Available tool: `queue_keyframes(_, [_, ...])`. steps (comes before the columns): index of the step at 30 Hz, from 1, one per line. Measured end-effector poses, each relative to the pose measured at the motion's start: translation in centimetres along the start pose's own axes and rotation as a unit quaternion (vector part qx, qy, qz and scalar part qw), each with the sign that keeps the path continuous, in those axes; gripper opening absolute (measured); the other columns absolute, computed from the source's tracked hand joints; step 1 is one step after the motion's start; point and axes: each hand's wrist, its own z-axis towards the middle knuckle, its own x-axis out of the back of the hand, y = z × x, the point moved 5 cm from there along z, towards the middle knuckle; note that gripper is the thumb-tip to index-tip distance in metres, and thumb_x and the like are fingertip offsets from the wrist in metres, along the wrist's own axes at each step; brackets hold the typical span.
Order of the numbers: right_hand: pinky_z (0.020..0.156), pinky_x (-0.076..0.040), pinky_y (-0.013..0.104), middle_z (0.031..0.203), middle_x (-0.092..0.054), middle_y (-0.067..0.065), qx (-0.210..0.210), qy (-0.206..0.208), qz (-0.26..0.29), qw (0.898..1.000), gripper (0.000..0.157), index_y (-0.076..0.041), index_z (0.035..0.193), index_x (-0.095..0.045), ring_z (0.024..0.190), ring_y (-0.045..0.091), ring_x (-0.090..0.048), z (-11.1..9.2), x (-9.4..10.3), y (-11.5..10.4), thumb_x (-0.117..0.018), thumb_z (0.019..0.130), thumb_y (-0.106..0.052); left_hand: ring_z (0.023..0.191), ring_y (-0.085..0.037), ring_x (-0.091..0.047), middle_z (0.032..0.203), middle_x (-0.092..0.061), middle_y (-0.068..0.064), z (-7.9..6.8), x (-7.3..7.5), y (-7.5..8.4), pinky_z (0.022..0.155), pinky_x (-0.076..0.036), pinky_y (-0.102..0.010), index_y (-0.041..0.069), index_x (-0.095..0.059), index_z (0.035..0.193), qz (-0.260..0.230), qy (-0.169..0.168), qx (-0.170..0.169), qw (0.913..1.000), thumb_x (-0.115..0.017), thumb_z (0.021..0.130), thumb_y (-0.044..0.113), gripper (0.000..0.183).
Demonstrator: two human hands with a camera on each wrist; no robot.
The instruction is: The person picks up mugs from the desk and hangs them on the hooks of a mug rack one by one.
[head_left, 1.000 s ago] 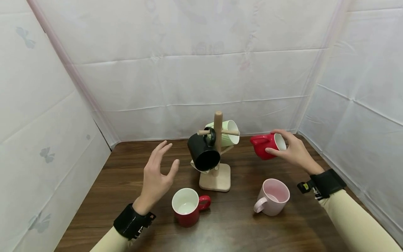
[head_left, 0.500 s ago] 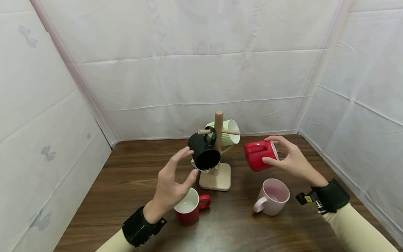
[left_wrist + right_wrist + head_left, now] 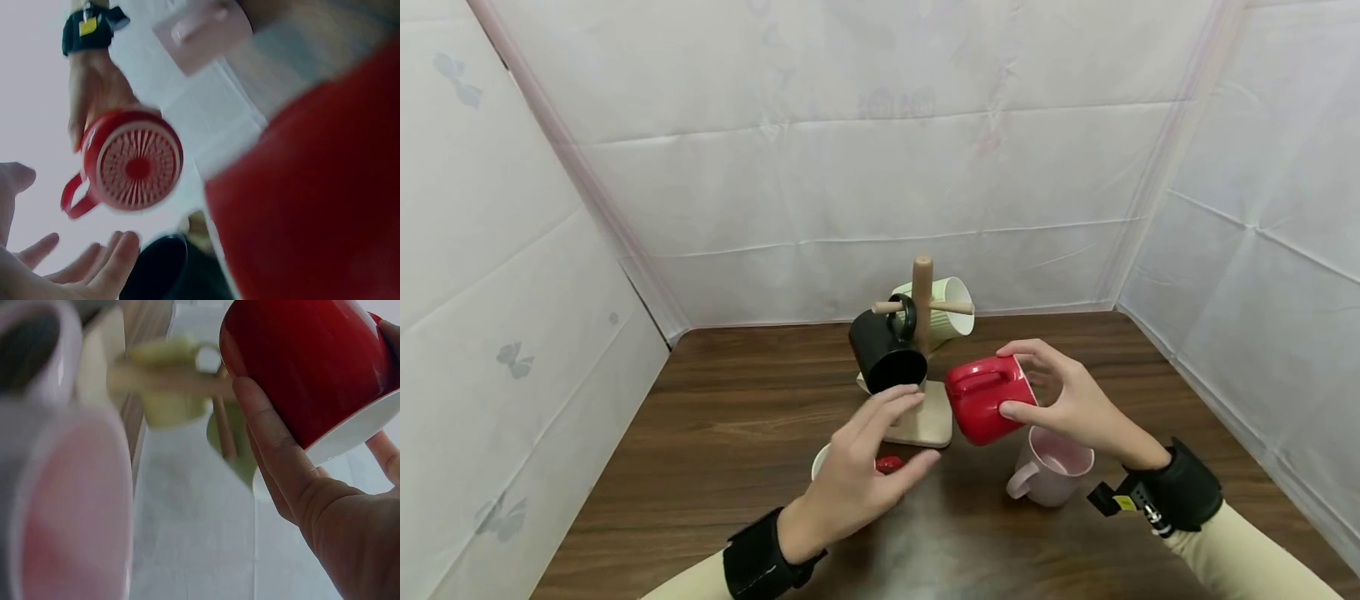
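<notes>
My right hand [image 3: 1067,408] grips a red mug [image 3: 981,408] near its rim, thumb on one side and fingers on the other. The mug lies tilted in the air, handle up, base toward my left hand. In the left wrist view the ribbed base of this red mug [image 3: 138,167] shows. My left hand [image 3: 857,487] is spread with nothing in it, a little short of that mug. Behind the left hand stands a second red mug, mostly hidden, its red handle [image 3: 891,464] showing. A black mug [image 3: 886,354] hangs by its handle on a wooden mug rack [image 3: 922,287].
A light green mug [image 3: 957,308] hangs at the back of the rack. Below the black mug, another pale mug is mostly hidden. To the right, a pink mug [image 3: 1051,467] stands upright on the dark wooden table [image 3: 737,400]. White sheeting [image 3: 850,167] encloses the back and sides.
My right hand has brought the red mug left and toward me, turning its handle up and its base left. My left hand has moved right, now covering most of the standing red mug.
</notes>
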Motion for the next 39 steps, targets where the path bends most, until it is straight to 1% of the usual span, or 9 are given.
queue_keyframes(3, [0.067,-0.055,0.04,0.115,-0.057,0.008,0.008,-0.027,0.017,0.999,0.054,-0.008,0.123,-0.048,0.1,0.023,-0.058,-0.1,-1.4,-0.8,-0.074,0.076,-0.009,0.113,-0.013,-0.049,0.134,-0.046,-0.004,-1.0,-1.8,-0.8,0.086,-0.048,-0.032,0.01,-0.04,0.137,-0.007,-0.046,0.054,0.9975,-0.075,0.077,0.031,0.073])
queue_keyframes(6, [0.067,-0.055,0.041,0.116,-0.056,0.01,0.001,-0.058,0.047,0.997,0.054,-0.006,0.125,-0.046,0.099,0.024,-0.058,-0.4,-2.8,-1.2,-0.072,0.077,-0.007,0.111,-0.009,-0.048,0.133,-0.045,0.003,-1.8,-3.1,-1.6,0.082,-0.049,-0.026,0.013,-0.037,0.139,-0.008,-0.063,0.09,0.9939,-0.076,0.074,0.038,0.08])
queue_keyframes(11, [0.064,-0.055,0.042,0.117,-0.055,0.012,-0.025,-0.081,0.077,0.993,0.052,-0.011,0.125,-0.044,0.098,0.026,-0.057,-0.6,-4.4,-0.7,-0.07,0.08,-0.008,0.107,-0.002,-0.046,0.127,-0.046,0.013,-2.6,-3.9,-2.7,0.077,-0.048,-0.019,0.022,-0.038,0.137,0.006,-0.074,0.138,0.9876,-0.075,0.073,0.045,0.078])
queue_keyframes(16, [0.064,-0.055,0.042,0.118,-0.054,0.011,-0.037,-0.081,0.094,0.992,0.053,-0.015,0.126,-0.044,0.099,0.027,-0.056,-0.8,-5.4,1.4,-0.071,0.08,-0.009,0.107,-0.001,-0.044,0.127,-0.044,0.015,-3.0,-4.5,-3.5,0.078,-0.048,-0.021,0.027,-0.035,0.137,-0.006,-0.109,0.173,0.9789,-0.074,0.071,0.05,0.08])
queue_keyframes(21, [0.066,-0.055,0.041,0.118,-0.055,0.006,-0.06,-0.082,0.096,0.99,0.053,-0.02,0.126,-0.045,0.101,0.026,-0.055,-1.3,-6.5,3.3,-0.071,0.08,-0.014,0.11,-0.003,-0.041,0.13,-0.041,0.015,-3.9,-4.9,-4.1,0.08,-0.048,-0.023,0.03,-0.031,0.138,-0.026,-0.151,0.21,0.9657,-0.074,0.068,0.053,0.085])
queue_keyframes(25, [0.067,-0.055,0.041,0.117,-0.055,0.007,-0.067,-0.078,0.098,0.99,0.051,-0.02,0.126,-0.045,0.101,0.026,-0.054,-1.5,-6.8,3.5,-0.07,0.082,-0.015,0.111,-0.005,-0.041,0.13,-0.04,0.012,-4.2,-5.2,-4.6,0.082,-0.048,-0.025,0.028,-0.03,0.138,-0.045,-0.162,0.218,0.9614,-0.076,0.067,0.051,0.087])
queue_keyframes(29, [0.069,-0.055,0.04,0.117,-0.054,0.007,-0.074,-0.08,0.077,0.991,0.048,-0.018,0.126,-0.045,0.103,0.029,-0.051,-1.5,-6.4,2.1,-0.067,0.084,-0.016,0.108,-0.005,-0.045,0.126,-0.044,0.014,-4.1,-5.7,-5.1,0.079,-0.049,-0.024,0.029,-0.032,0.135,-0.058,-0.155,0.225,0.9603,-0.077,0.067,0.046,0.084])
queue_keyframes(34, [0.072,-0.054,0.038,0.121,-0.051,0.008,-0.064,-0.126,0.053,0.989,0.056,-0.014,0.131,-0.041,0.107,0.026,-0.049,-1.1,-5.9,0.5,-0.069,0.083,-0.017,0.103,-0.003,-0.049,0.121,-0.049,0.015,-4.1,-6.0,-5.4,0.078,-0.049,-0.024,0.029,-0.036,0.132,-0.059,-0.152,0.231,0.9591,-0.077,0.066,0.047,0.08])
queue_keyframes(39, [0.071,-0.054,0.036,0.123,-0.051,0.001,-0.035,-0.16,-0.012,0.986,0.066,-0.014,0.132,-0.043,0.105,0.02,-0.05,-0.7,-5.4,-0.1,-0.076,0.076,-0.025,0.1,-0.003,-0.051,0.119,-0.051,0.015,-3.9,-5.9,-5.5,0.078,-0.049,-0.024,0.028,-0.038,0.132,-0.061,-0.16,0.227,0.9586,-0.077,0.067,0.047,0.078])
